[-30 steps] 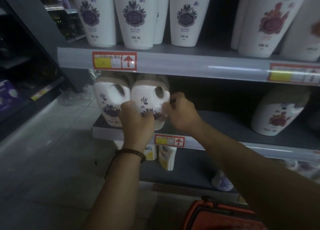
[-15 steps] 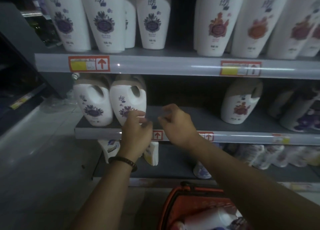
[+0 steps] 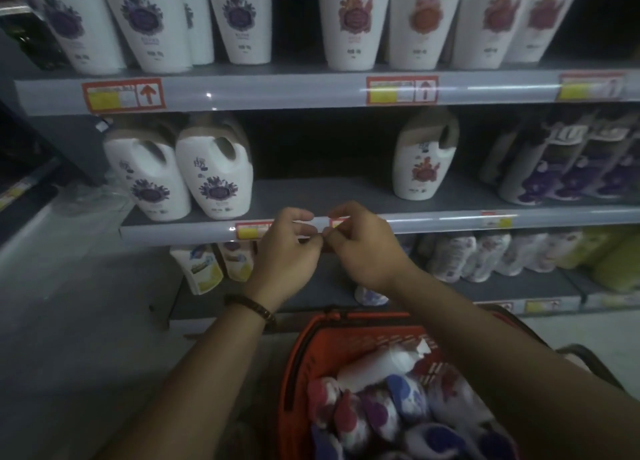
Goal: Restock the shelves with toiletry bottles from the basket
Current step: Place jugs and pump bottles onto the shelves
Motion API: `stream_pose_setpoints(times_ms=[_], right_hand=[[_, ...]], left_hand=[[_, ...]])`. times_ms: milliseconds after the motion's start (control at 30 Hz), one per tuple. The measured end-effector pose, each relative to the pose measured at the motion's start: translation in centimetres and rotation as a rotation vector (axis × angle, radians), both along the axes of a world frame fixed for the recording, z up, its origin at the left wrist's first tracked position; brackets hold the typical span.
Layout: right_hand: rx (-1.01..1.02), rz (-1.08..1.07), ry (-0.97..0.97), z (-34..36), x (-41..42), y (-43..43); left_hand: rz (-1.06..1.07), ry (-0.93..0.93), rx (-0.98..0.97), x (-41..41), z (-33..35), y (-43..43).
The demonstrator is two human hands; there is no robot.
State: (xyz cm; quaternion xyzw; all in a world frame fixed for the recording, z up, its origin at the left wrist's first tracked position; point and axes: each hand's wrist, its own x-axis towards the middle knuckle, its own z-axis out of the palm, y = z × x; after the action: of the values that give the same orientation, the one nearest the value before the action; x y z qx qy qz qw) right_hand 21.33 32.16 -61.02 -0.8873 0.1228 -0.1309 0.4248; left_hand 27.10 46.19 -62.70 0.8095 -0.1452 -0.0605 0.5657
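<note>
The toiletry bottles (image 3: 391, 404) lie heaped in the orange basket (image 3: 294, 359) at the near edge, below the half-bare middle shelf (image 3: 329, 193). The left hand (image 3: 285, 251) and right hand (image 3: 362, 248) hover at that shelf's front rail (image 3: 450, 222), fingers loosely curled, tips almost meeting, nothing visibly held. Full, smooth plastic should be stiff, weighty and slippery, so a wrap round the body or neck seems safest

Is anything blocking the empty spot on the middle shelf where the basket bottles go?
No bottle stands in the gap on the middle shelf, between the purple-flower bottle and the red-flower bottle. Only the left hand and right hand hang before its front edge, above the basket.
</note>
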Motion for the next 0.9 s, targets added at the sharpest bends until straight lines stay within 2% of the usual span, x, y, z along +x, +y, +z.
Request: stream_pose_setpoints(times_ms=[300, 533, 900], right_hand=[[0.058, -0.066, 0.067, -2.3, -6.7, -3.1], [0.110, -0.069, 0.153, -6.8, -11.7, -3.5], [0.236, -0.121, 0.247, -12.4, -17.0, -5.3]], left_hand=[[-0.061, 0.042, 0.073, -6.6, -2.5, -1.5], [-0.083, 0.128, 0.143, -10.7, -5.5, -1.4], [-0.096, 0.189, 0.227, -13.3, -10.1, -1.3]])
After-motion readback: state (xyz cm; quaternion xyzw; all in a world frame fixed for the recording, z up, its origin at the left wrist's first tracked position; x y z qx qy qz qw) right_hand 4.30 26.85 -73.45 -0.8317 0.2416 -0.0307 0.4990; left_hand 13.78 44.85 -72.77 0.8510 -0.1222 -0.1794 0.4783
